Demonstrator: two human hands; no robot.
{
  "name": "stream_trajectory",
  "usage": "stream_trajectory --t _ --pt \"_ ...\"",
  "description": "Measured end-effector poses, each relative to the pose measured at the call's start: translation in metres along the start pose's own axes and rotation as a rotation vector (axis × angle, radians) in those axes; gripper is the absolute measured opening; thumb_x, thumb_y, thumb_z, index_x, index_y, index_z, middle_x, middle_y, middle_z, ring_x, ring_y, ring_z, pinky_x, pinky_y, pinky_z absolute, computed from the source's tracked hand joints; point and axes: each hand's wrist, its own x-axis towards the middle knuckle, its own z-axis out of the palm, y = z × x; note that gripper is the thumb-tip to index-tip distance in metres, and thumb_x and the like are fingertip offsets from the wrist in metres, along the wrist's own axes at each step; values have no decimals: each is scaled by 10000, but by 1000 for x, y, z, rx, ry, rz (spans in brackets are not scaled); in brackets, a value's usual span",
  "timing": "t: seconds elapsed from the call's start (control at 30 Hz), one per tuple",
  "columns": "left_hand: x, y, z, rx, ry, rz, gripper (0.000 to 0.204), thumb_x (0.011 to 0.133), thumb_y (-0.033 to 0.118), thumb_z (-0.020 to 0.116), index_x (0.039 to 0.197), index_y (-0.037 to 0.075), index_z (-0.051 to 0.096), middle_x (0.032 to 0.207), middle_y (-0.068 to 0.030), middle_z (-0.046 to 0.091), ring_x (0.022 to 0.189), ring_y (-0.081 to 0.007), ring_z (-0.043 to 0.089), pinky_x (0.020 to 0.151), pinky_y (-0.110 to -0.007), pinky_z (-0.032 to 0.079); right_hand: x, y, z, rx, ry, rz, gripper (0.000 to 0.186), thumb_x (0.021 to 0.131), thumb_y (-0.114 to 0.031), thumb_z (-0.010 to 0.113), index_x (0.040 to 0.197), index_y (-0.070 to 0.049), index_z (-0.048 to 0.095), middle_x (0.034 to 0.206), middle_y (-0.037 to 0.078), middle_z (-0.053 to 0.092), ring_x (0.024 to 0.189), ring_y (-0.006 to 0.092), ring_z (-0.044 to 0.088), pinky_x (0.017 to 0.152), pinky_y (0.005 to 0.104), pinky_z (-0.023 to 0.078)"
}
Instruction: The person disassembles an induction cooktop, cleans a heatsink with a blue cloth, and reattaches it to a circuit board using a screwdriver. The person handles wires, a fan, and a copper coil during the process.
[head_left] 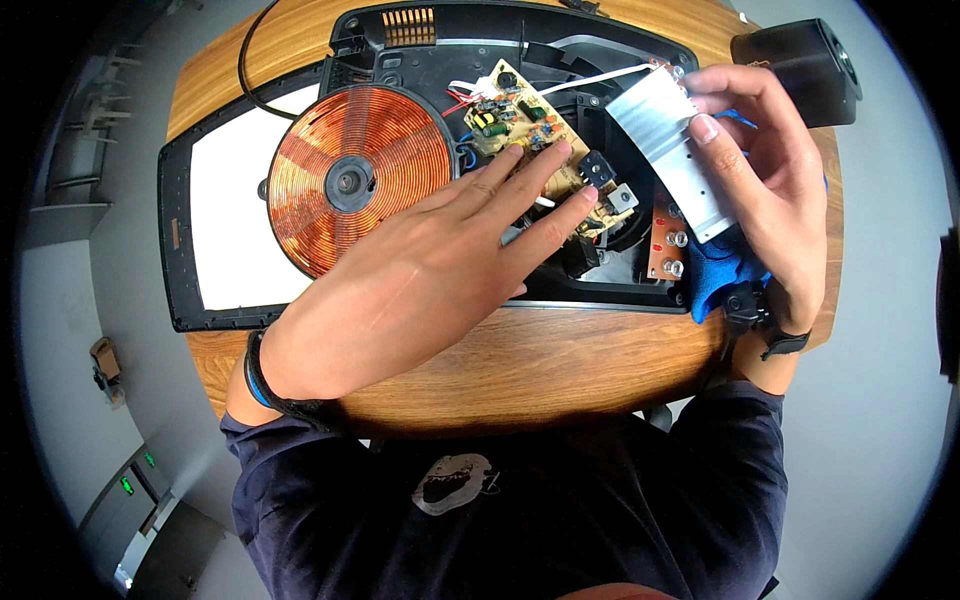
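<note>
My left hand [440,260] lies over a cream circuit board [545,130] inside an opened black appliance housing [450,50], its fingers stretched out and touching the board. My right hand [760,190] grips a silver metal heat sink [670,165] by its upper right part, above the housing's right end. A copper induction coil [360,170] in a black ring sits to the left of the board, partly under my left forearm. A brown strip board with clear round parts [665,250] shows below the heat sink, and blue cloth [715,285] lies beside it.
A wooden table [520,370] holds everything. At the left lies a black-framed panel with a white surface [220,220]. A black cylinder [800,70] stands at the back right. A black cable [248,70] runs over the back left. Grey floor surrounds the table.
</note>
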Motion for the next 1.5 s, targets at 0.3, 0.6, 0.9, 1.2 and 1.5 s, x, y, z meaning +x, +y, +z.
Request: stream_trajectory --t 0.3,0.6,0.9,1.2,1.5 --pt "0 0 1 42 -21 4 936 933 140 881 1764 150 451 1860 -188 345 1623 -401 507 1184 -479 607 -1 0 7 54 -60 95 458 1094 -2 738 1544 7 649 1406 104 699 1114 72 678 941 241 589" --pt "0 -1 0 16 -16 7 934 929 145 886 1757 139 454 1851 -198 354 1621 -405 510 1197 -483 596 -3 -4 10 22 -58 -22 526 1031 122 700 1546 22 660 1416 97 683 1209 136 658 1024 300 597" --pt "1 0 -4 17 -47 0 890 924 145 883 1725 127 494 1819 -200 401 1626 -395 506 1196 -478 596 7 -5 -1 -231 -256 -427 169 945 69 789 1104 16 812 1266 160 692 1276 350 696 1150 508 539" --pt "-3 -3 1 45 -20 14 889 945 162 870 1744 140 481 1817 -221 404 1628 -400 506 1217 -484 577 4 -3 6 -102 -283 -340 190 874 141 782 856 -46 814 1435 229 669 1313 348 721 1074 457 629" --pt "-2 -3 -1 -19 -29 -8 857 976 180 855 1749 161 484 1807 -230 414 1626 -413 505 1214 -494 572 4 -3 3 -156 -340 -308 281 961 217 624 979 19 822 1465 244 673 1205 308 778 1052 421 645"
